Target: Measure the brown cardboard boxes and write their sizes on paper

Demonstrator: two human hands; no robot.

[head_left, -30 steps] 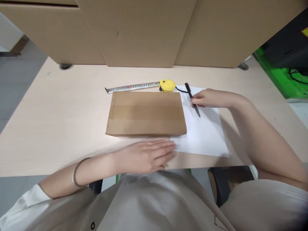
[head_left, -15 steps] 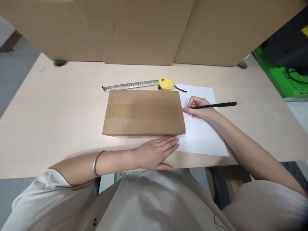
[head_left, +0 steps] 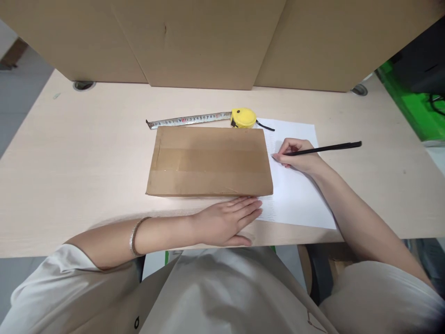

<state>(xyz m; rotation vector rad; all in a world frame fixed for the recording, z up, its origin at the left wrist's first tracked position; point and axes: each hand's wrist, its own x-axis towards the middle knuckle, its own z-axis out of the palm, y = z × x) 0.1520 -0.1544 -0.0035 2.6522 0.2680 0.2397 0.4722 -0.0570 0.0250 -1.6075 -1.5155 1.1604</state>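
Observation:
My right hand point(head_left: 298, 153) grips a long black pen point(head_left: 333, 147) over a white sheet of paper point(head_left: 302, 199). The fingers hide the pen's tip. Just left of that hand is a closed brown cardboard box point(head_left: 210, 160), which covers the paper's left part. Rows of small marks run down the paper along the box's right edge. My left hand point(head_left: 225, 220) lies flat with fingers stretched out, at the box's near edge and the paper's lower left corner. Behind the box rests a yellow tape measure point(head_left: 244, 118) with its metal blade point(head_left: 189, 119) pulled out to the left.
Tall cardboard panels point(head_left: 201, 41) stand along the back of the light wooden table point(head_left: 76, 162). Round cable holes point(head_left: 84, 86) sit near both back corners. At the far right is something green point(head_left: 413, 111) with dark equipment and a cable.
My right hand and the pen have shifted slightly right, and the pen's rear end reaches further right. The view has also moved a little. My left hand stays flat in place.

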